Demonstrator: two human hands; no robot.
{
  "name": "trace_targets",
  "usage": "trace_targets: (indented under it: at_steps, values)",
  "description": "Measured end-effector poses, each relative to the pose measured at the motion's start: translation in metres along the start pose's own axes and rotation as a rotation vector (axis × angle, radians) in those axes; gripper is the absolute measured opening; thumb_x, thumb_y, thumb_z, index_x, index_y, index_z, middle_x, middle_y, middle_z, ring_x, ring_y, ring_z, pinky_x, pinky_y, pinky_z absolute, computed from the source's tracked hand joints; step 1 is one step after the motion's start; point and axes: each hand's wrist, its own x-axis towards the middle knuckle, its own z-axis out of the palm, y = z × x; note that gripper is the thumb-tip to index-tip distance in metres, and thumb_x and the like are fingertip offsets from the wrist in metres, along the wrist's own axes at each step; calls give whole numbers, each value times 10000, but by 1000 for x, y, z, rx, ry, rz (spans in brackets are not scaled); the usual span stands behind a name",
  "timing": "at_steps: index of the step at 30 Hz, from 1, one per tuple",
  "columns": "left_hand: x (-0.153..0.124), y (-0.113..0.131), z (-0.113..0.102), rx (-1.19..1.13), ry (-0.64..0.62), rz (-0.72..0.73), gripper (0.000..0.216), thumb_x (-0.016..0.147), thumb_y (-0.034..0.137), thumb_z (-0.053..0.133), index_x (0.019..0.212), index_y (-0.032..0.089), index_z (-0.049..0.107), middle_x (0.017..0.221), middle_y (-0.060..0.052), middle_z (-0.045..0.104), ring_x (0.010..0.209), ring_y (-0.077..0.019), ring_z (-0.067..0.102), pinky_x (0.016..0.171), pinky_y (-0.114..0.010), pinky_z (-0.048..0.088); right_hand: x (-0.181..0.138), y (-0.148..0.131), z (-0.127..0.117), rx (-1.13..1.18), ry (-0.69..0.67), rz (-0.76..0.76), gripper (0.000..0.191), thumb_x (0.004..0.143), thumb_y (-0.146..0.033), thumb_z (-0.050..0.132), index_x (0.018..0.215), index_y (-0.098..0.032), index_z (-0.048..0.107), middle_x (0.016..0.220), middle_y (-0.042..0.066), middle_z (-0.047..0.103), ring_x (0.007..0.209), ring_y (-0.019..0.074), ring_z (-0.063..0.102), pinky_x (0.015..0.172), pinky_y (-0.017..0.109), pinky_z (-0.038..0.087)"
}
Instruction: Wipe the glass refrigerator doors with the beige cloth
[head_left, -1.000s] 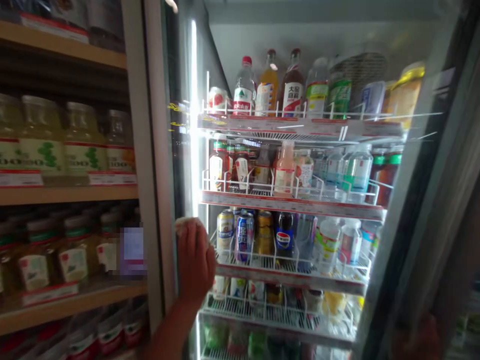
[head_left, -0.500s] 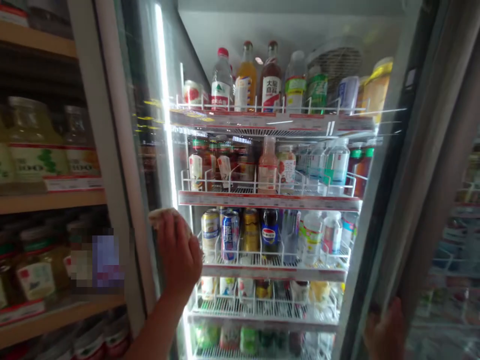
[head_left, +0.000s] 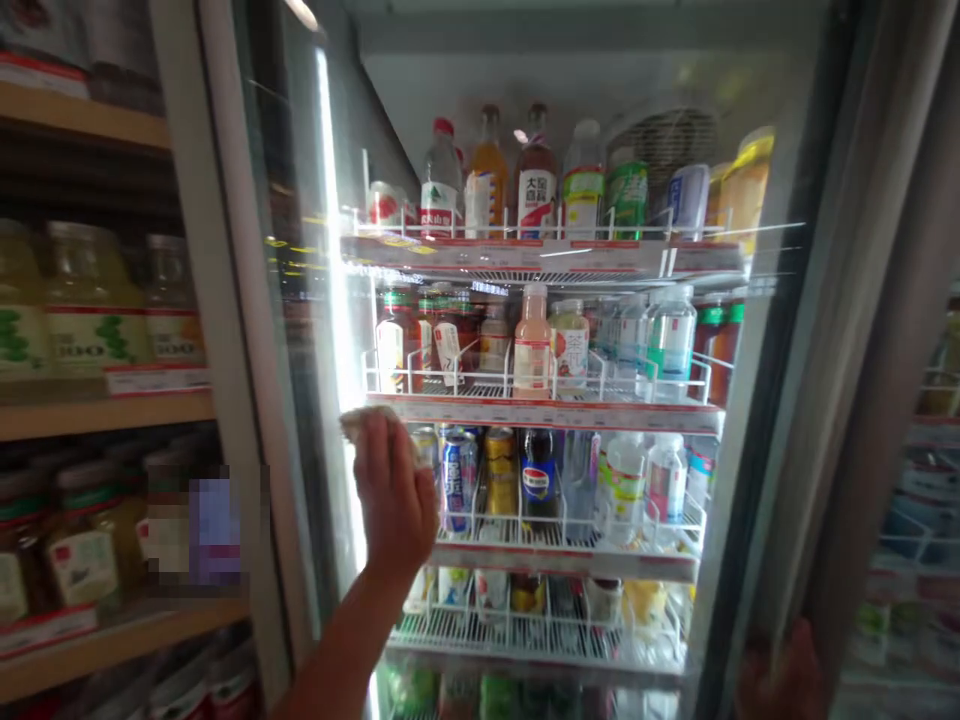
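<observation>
My left hand [head_left: 394, 500] is closed on a pale cloth [head_left: 361, 422] and presses it to the glass door [head_left: 442, 60] of a lit drinks fridge. The cloth shows above and beside the fingertips, just right of the bright light strip [head_left: 328, 180]. At the lower right, my right hand [head_left: 784, 675] is blurred and partly cut off by the frame. Its fingers appear wrapped around the door's metal edge [head_left: 821, 420]. Behind the glass, the left hand covers part of the shelf with cans, near a blue can [head_left: 458, 480].
Wire shelves [head_left: 525, 410] inside the fridge carry bottles and cans. To the left, wooden shelves [head_left: 90, 410] hold large juice bottles [head_left: 90, 310] behind a grey frame [head_left: 225, 300]. More shelved drinks [head_left: 919, 500] show blurred at the far right.
My left hand and the cloth have moved right across the glass. The view has shifted slightly, so the shelves sit lower. My right hand stays at the door edge, lower in the picture.
</observation>
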Motion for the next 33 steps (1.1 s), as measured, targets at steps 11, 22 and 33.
trace_targets:
  at_steps: [11, 22, 33]
  values:
    - [67, 11, 19, -29, 9, 48, 645, 1088, 256, 383, 1695, 171, 182, 1737, -131, 183, 1602, -346, 178, 1302, -602, 231, -3, -8, -2, 33, 20, 2, 771, 1044, -478, 321, 1664, -33, 210, 1344, 311, 585, 1148, 463, 636, 884, 640, 563]
    - [78, 73, 32, -41, -92, 284, 614, 1082, 193, 420, 1670, 115, 259, 1665, -146, 367, 1598, -290, 212, 1329, -502, 195, 0, -10, -3, 82, -44, 52, 765, 1036, -491, 297, 1637, -20, 254, 1281, 301, 586, 1134, 459, 621, 859, 634, 565]
    - [34, 133, 52, -83, -216, 600, 551, 1038, 162, 491, 1588, 145, 453, 1688, -47, 340, 1602, -237, 206, 1361, -445, 128, -8, -2, 3, 86, -19, 15, 728, 1044, -506, 309, 1606, -43, 292, 1302, 285, 594, 1178, 432, 629, 868, 593, 595]
